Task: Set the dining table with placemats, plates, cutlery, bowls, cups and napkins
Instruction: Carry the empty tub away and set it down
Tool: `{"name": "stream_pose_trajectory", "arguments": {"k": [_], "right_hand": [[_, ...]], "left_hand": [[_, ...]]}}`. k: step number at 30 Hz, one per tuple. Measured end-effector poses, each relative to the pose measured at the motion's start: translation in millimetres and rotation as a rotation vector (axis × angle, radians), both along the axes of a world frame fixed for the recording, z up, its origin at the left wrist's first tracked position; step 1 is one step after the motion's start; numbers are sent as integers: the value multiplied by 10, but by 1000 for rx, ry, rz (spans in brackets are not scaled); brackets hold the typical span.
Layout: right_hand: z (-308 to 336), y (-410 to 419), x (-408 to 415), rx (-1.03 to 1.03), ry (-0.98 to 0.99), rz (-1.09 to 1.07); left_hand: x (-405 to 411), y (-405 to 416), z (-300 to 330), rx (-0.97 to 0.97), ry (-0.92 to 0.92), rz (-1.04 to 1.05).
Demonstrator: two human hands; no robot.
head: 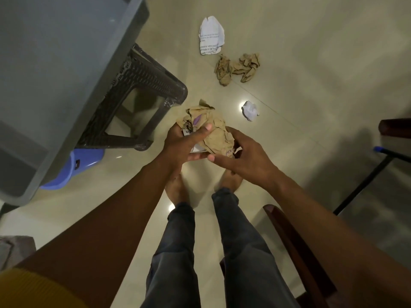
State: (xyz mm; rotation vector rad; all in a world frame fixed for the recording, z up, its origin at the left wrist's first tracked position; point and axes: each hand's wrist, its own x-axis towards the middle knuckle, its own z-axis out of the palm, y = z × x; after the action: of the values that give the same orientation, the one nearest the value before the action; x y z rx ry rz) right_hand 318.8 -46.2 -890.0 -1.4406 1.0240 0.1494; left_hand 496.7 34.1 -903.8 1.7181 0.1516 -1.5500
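Observation:
I stand over a tiled floor with a crumpled brown paper bundle held between both hands at waist height. My left hand grips its left side, thumb on top. From the right, my right hand closes around the bundle, fingers curled beneath it. A white label with printed letters and a purple patch show in the wrapping. What is inside the paper is hidden. The grey table fills the upper left; no tableware shows on it.
A dark wicker stool sits under the table edge, a blue plastic stool beside it. Loose crumpled brown paper, a torn white printed sheet and a small white paper ball lie on the floor ahead. A wooden chair stands at right.

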Motion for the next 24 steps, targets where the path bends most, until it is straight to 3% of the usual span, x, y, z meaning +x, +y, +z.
{"name": "stream_pose_trajectory", "arguments": {"k": [3,6,13,16,20,24], "right_hand": [[-17,49,43,-105,57,-12],[-31,87,64,-82,80,-165],[-47,19,20,443,-105,-600],[-71,-16,-32,588,-228,-674],[-119,-4,-61,552,-213,-686],[-144,48,-57,390,-118,-582]], "left_hand": [[-43,1,-40,71,-73,34],[-74,-12,-73,129,-36,94],[-98,65,-178,107,171,230],[-70,111,-213,69,216,239],[-46,143,-287,79,212,247],[-45,173,-369,117,155,279]]}}
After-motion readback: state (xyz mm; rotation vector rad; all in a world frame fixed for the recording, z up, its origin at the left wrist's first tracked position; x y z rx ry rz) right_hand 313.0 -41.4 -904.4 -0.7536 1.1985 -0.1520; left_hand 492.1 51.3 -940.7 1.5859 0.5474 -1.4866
